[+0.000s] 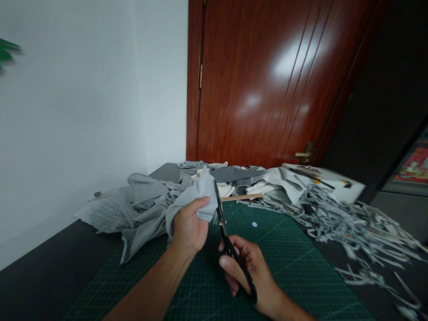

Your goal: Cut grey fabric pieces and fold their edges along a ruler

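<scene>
1. The left hand [190,229] has its grip clamped on a piece of light grey cloth [199,192], the thumb lying on top; the cloth is raised above the middle of the cutting mat [284,267], and part of it drapes to the left of the hand.
2. The right hand [252,267] has its grip closed around the black handles of the scissors [220,207], just right of the left hand. The blades point away from the person, up along the right side of the cloth; how far apart they stand, I cannot tell.
3. A small pale disc [254,224] lies on the mat, right of the scissors.
4. The green gridded mat covers the middle of the dark table [40,290]. Near its far edge lies a thin wooden strip [245,197].
5. A rumpled grey fabric heap [133,207] spreads from the table's left side onto the mat's left edge.
6. More grey and white fabric pieces [284,180] lie along the table's far edge.
7. Toward the far right corner stands a white box [351,189] with a dark, thin stick on it.
8. Tangled grey strips [354,227] run along the table's right side, some touching the box.
</scene>
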`<state>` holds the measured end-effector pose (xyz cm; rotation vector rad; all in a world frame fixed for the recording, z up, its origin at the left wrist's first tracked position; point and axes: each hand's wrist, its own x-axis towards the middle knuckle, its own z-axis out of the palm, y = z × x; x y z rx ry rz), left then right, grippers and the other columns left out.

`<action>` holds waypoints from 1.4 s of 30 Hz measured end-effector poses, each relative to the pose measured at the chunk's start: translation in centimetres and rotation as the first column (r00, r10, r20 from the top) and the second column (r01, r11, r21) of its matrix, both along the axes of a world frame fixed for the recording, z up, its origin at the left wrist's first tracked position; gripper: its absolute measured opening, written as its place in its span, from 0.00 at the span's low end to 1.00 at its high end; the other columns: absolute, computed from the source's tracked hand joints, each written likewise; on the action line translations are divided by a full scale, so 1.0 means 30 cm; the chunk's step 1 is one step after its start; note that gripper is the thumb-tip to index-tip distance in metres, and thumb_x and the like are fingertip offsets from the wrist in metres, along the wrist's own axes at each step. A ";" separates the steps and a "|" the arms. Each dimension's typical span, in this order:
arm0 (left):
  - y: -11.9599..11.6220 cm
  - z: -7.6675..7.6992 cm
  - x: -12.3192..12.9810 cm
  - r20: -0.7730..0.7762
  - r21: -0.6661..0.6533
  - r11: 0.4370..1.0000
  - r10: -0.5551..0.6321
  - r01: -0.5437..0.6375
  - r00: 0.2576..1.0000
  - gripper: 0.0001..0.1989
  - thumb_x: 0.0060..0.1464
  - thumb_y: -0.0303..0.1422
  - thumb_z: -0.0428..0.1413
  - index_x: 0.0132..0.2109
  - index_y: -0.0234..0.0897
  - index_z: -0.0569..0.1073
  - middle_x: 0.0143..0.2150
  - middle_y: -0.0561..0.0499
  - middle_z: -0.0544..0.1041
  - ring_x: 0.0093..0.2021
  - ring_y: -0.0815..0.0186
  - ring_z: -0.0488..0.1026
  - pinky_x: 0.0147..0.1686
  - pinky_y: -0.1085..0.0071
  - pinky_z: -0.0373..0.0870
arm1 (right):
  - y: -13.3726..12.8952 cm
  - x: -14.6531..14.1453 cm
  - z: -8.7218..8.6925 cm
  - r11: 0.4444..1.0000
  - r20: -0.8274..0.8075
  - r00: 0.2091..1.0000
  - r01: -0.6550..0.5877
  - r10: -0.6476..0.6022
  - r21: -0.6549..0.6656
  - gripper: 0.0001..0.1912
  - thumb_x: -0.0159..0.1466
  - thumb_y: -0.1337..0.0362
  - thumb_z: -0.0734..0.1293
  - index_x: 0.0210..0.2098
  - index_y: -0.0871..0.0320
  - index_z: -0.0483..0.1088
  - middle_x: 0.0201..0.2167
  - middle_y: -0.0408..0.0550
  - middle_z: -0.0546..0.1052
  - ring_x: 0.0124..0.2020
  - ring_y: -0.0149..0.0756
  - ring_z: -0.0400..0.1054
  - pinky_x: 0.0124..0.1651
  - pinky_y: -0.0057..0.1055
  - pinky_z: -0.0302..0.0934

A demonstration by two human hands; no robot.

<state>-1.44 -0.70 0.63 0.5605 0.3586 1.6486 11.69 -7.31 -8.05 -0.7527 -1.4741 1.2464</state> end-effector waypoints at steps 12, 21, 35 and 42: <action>-0.006 0.012 -0.003 0.003 0.012 1.000 -0.025 0.025 1.000 0.35 0.28 0.20 0.67 0.51 0.37 0.81 0.47 0.47 0.86 0.55 0.42 0.80 0.59 0.52 0.73 | -0.004 0.001 0.002 1.000 0.024 0.999 0.020 -0.020 0.004 0.25 0.64 0.42 0.74 0.41 0.58 0.69 0.15 0.30 0.63 0.13 0.23 0.54 0.17 0.19 0.50; -0.003 0.001 -0.001 -0.015 0.049 0.999 -0.013 0.014 1.000 0.34 0.30 0.21 0.66 0.51 0.38 0.81 0.47 0.48 0.86 0.56 0.44 0.79 0.60 0.53 0.71 | 0.005 0.004 -0.030 0.999 -0.051 0.998 -0.034 0.036 0.041 0.25 0.62 0.44 0.77 0.42 0.57 0.69 0.17 0.32 0.66 0.12 0.22 0.55 0.16 0.18 0.51; -0.006 -0.035 0.020 -0.048 -0.010 1.000 0.009 -0.010 0.999 0.30 0.28 0.22 0.67 0.46 0.37 0.82 0.42 0.49 0.86 0.54 0.44 0.80 0.60 0.54 0.69 | 0.007 0.007 -0.020 0.997 -0.075 0.997 -0.023 0.029 0.074 0.26 0.64 0.42 0.74 0.42 0.59 0.70 0.16 0.35 0.68 0.12 0.25 0.59 0.18 0.20 0.55; -0.011 -0.040 0.029 -0.046 -0.028 1.000 -0.011 0.010 0.999 0.30 0.27 0.22 0.67 0.45 0.37 0.82 0.41 0.49 0.86 0.54 0.44 0.80 0.61 0.55 0.68 | 0.015 0.003 -0.028 0.997 -0.103 0.994 -0.026 0.034 0.077 0.26 0.64 0.42 0.74 0.43 0.58 0.69 0.15 0.34 0.69 0.12 0.25 0.59 0.18 0.20 0.54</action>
